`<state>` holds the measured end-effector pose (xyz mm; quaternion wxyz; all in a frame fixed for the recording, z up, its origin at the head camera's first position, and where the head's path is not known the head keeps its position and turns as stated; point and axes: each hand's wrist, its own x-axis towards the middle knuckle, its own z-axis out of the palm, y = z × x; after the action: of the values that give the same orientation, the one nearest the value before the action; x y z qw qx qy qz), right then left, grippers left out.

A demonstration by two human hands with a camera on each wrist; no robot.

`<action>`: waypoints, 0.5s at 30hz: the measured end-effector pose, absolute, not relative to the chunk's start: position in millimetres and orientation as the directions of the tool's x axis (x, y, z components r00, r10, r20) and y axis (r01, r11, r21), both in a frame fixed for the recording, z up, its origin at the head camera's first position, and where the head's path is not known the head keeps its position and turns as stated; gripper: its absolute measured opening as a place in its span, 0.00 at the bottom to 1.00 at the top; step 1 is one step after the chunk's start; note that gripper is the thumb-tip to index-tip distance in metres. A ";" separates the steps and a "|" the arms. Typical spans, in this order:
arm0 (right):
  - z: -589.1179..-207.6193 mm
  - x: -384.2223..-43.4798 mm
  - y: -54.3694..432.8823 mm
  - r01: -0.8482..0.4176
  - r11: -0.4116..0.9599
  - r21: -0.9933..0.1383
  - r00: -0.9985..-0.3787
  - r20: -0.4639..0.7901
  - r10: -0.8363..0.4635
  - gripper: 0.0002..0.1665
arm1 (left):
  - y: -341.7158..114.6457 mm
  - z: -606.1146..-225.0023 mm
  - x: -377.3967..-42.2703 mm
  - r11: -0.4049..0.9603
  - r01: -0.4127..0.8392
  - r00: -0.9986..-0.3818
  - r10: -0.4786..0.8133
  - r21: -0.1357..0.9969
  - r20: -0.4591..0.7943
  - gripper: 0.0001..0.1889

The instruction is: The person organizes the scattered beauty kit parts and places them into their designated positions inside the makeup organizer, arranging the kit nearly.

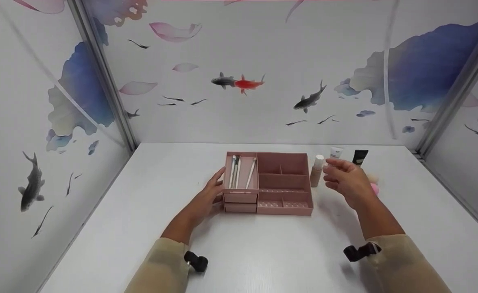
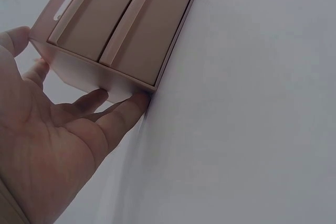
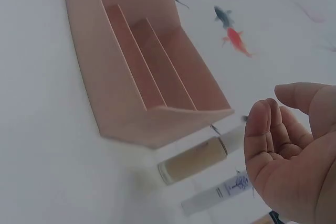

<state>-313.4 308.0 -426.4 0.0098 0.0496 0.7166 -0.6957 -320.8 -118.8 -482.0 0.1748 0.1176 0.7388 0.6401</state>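
Observation:
A pink desktop organizer (image 1: 284, 211) stands on the table, with two small drawers (image 2: 142, 35) at its front left. Fingertips of my left hand (image 1: 201, 200) touch its left side wall, the fingers extended rather than wrapped around it. Several slim white-handled brushes (image 1: 234, 173) lie in the top left tray. Just right of the organizer stands a beige glass bottle with a white cap (image 1: 316, 175). Beside that bottle hovers my right hand (image 1: 350, 185), fingers loosely bent and the palm holding nothing. In the right wrist view a gap shows between thumb and fingers (image 3: 257, 135).
Behind the right hand stand a white tube (image 1: 336, 152) and a black tube (image 1: 360, 156). A bright pink rounded item (image 1: 374, 188) is partly hidden by that hand. White panels printed with fish (image 1: 308, 101) enclose the white table (image 1: 263, 252) at the back and sides.

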 end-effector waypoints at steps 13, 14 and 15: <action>-436.8 -302.6 369.6 0.167 0.154 -0.974 -0.967 -0.131 0.218 0.28 | -118.0 -482.3 -321.8 0.178 -0.048 -0.915 0.386 0.983 -0.114 0.29; -438.1 -303.3 372.2 0.181 0.149 -0.972 -0.963 -0.144 0.229 0.30 | -118.2 -482.7 -322.0 0.180 -0.046 -0.915 0.386 0.983 -0.114 0.29; -439.6 -303.9 374.1 0.193 0.144 -0.970 -0.958 -0.155 0.240 0.31 | -118.3 -482.9 -322.1 0.181 -0.049 -0.916 0.385 0.982 -0.117 0.29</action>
<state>-303.9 374.1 -439.6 -0.0183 0.1432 0.7562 -0.6382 -322.1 -118.3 -482.9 0.1722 0.1119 0.7490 0.6299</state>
